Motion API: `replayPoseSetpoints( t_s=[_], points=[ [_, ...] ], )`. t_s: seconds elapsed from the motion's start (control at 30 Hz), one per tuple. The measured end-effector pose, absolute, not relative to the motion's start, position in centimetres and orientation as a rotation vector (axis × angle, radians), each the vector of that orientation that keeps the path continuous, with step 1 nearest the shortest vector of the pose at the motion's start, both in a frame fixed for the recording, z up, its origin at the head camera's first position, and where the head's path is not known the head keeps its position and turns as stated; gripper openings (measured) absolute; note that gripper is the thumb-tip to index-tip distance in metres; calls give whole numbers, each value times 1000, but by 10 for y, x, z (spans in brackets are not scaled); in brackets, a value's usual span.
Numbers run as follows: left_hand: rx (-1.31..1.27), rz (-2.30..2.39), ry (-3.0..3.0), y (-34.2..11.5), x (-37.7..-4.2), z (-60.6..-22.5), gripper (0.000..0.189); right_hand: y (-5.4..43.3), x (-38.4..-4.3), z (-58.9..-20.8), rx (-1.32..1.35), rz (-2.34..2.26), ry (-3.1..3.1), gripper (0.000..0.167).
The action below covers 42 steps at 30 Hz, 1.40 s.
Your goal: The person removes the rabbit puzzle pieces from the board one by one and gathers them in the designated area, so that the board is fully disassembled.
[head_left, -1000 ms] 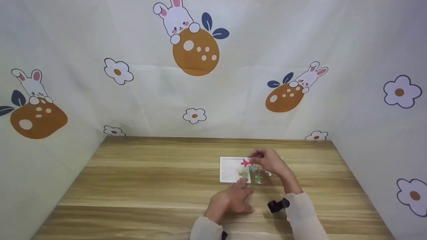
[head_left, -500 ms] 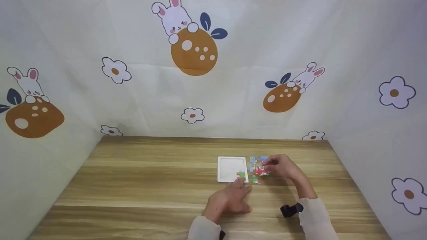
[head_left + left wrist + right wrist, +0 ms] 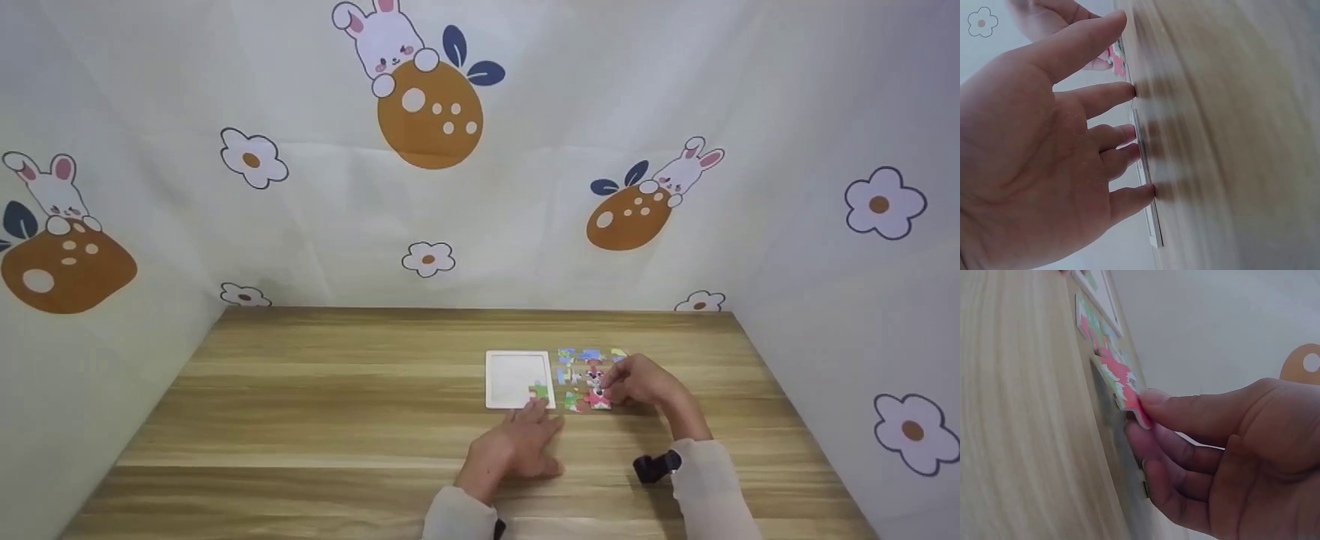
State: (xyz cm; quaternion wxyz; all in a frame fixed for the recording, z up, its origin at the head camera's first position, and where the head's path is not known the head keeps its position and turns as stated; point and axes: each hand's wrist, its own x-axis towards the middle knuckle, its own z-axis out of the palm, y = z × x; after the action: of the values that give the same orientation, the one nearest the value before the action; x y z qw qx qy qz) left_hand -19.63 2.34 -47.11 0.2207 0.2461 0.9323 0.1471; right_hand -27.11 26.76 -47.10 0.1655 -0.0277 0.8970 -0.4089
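Note:
My right hand [image 3: 645, 382] pinches a red-and-white puzzle piece [image 3: 1120, 382] between thumb and fingers. The right wrist view has the piece tilted, with its pinched edge raised off the wood and a shadow beneath. Straight fingers of my left hand [image 3: 516, 444] touch the near edge of the white puzzle tray [image 3: 489, 381]; its thumb is spread to the side. In the tray's near right corner lies one green puzzle piece [image 3: 538, 391]. Several loose pieces, among them a green-and-red puzzle piece [image 3: 574, 401] and a blue puzzle piece [image 3: 592, 354], lie in rows right of the tray.
Wood-grain table top [image 3: 315, 420] stretches to the left and in front of the tray. A pale cloth [image 3: 315, 217] printed with rabbits and flowers encloses the back and sides. A black wrist camera [image 3: 656, 466] sits at the right sleeve.
My right hand has carried the red piece from above the tray's right side to the right, then down to the near row of loose pieces. The left hand stays at the tray's edge.

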Motion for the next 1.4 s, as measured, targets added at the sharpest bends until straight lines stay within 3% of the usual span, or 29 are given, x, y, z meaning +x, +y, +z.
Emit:
replayPoseSetpoints(
  t_s=[0.83, 1.4],
  points=[
    [670, 406, 2603, 19, -194, -467, 65, 255, -268, -466, -26, -1045, 2655, 8],
    [848, 288, 2717, -48, -214, -461, 59, 213, -268, -469, -259, -1195, 2713, 7]
  ],
)
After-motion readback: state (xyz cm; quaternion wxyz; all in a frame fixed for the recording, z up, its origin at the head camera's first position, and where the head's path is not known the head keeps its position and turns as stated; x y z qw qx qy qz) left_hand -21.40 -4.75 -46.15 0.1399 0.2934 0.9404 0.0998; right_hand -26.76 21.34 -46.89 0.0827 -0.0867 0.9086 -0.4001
